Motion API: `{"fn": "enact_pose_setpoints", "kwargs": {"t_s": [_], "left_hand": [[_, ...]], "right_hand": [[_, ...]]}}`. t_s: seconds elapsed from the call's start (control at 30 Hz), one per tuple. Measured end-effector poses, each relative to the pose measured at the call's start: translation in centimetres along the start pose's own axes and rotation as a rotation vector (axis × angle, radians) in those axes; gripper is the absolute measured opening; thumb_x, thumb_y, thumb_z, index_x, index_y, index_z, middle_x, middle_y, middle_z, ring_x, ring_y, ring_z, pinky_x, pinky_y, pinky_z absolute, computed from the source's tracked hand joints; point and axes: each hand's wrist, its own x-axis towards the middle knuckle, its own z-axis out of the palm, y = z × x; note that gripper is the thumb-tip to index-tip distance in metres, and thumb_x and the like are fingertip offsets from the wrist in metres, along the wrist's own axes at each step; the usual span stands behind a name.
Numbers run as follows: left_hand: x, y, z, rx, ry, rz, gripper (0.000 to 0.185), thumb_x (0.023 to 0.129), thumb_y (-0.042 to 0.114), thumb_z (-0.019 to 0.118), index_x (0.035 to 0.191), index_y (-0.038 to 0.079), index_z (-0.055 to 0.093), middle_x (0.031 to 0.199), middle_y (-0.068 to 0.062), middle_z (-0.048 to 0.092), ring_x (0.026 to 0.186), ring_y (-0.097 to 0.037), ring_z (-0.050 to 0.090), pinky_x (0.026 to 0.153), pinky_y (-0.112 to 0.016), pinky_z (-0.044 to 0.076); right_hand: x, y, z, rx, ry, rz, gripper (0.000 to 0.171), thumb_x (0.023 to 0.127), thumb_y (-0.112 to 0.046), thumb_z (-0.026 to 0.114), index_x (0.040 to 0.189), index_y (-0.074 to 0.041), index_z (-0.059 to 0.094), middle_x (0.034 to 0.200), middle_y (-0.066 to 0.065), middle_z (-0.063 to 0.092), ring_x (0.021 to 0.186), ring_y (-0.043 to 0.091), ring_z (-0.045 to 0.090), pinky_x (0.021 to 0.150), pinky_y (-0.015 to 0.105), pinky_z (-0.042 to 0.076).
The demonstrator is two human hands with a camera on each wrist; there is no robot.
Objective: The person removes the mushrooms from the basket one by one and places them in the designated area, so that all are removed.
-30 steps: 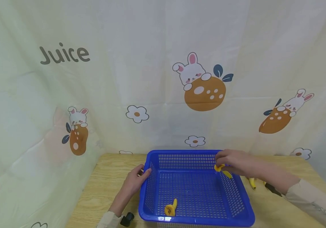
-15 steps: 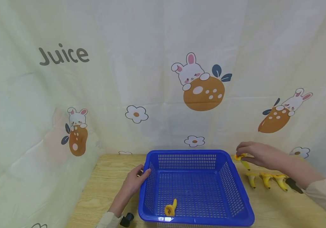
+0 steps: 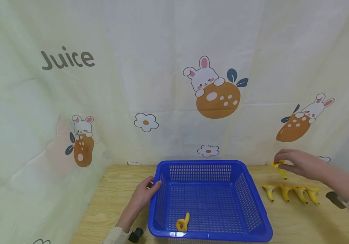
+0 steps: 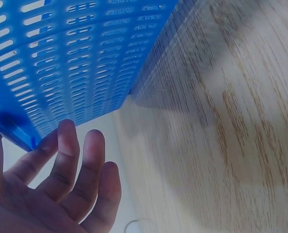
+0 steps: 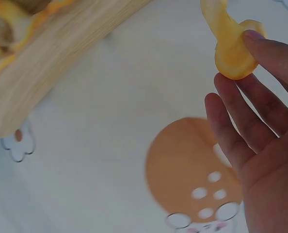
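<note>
A yellow chanterelle-like mushroom (image 3: 282,173) hangs stem down from my right hand (image 3: 304,165). In the right wrist view, thumb and fingertips pinch that mushroom (image 5: 233,53) by its cap. It is above the table's back right part. My left hand (image 3: 142,195) holds the left rim of a blue plastic basket (image 3: 205,163), thumb over the edge. Seen from the left wrist, its fingers (image 4: 93,160) curve up against the outside of the basket wall (image 4: 81,63). One mushroom (image 3: 181,224) lies inside the basket near its front left.
Several similar mushrooms (image 3: 299,195) lie in a row on the wooden table (image 3: 122,176), right of the basket, caps toward the back. A printed cloth (image 3: 168,84) hangs behind the table. A black wrist strap piece (image 3: 136,235) sits by the left sleeve.
My right hand has carried the mushroom from over the basket's back right corner rightward, past the rim, to above the row. The left hand and the basket have stayed put.
</note>
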Motion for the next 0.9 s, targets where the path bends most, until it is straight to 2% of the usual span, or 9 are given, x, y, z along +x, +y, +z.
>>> {"fn": "enact_pose_setpoints", "kwargs": {"t_s": [0.3,0.57,0.77,0.9], "left_hand": [[0.1,0.1,-0.1,-0.007,-0.004,-0.003,0.037,0.100,0.048,0.057,0.111,0.012,0.063,0.097,-0.008,0.066,0.079,-0.018,0.061,0.064,-0.030,0.056],[0.2,0.1,-0.2,-0.003,-0.011,-0.003,0.038,0.099,0.048,0.058,0.110,0.012,0.063,0.094,-0.008,0.065,0.077,-0.018,0.060,0.063,-0.030,0.053],[0.2,0.2,-0.3,-0.009,-0.015,-0.002,0.038,0.099,0.049,0.057,0.109,0.012,0.063,0.094,-0.008,0.065,0.077,-0.018,0.060,0.063,-0.030,0.054],[0.2,0.2,-0.3,-0.010,-0.015,0.000,0.037,0.099,0.047,0.058,0.109,0.012,0.063,0.093,-0.008,0.065,0.076,-0.018,0.060,0.063,-0.030,0.054]], "right_hand": [[-3.1,3.4,1.1,-0.032,0.068,0.034,0.026,0.073,-0.004,0.085,0.090,-0.018,0.072,0.091,-0.012,0.067,0.080,0.002,0.062,0.065,0.023,0.053],[-5.2,5.8,1.6,0.003,-0.123,0.230,0.013,0.081,-0.007,0.079,0.091,-0.011,0.073,0.091,-0.006,0.070,0.079,0.012,0.065,0.067,0.028,0.053],[-7.7,8.2,2.7,-0.001,-0.138,0.282,0.012,0.080,-0.005,0.078,0.089,-0.009,0.072,0.086,-0.006,0.069,0.073,0.004,0.060,0.064,0.026,0.052],[-8.9,9.7,3.2,0.029,-0.199,0.338,0.010,0.080,-0.003,0.077,0.088,-0.005,0.072,0.086,-0.001,0.071,0.072,0.009,0.062,0.064,0.029,0.053]]}}
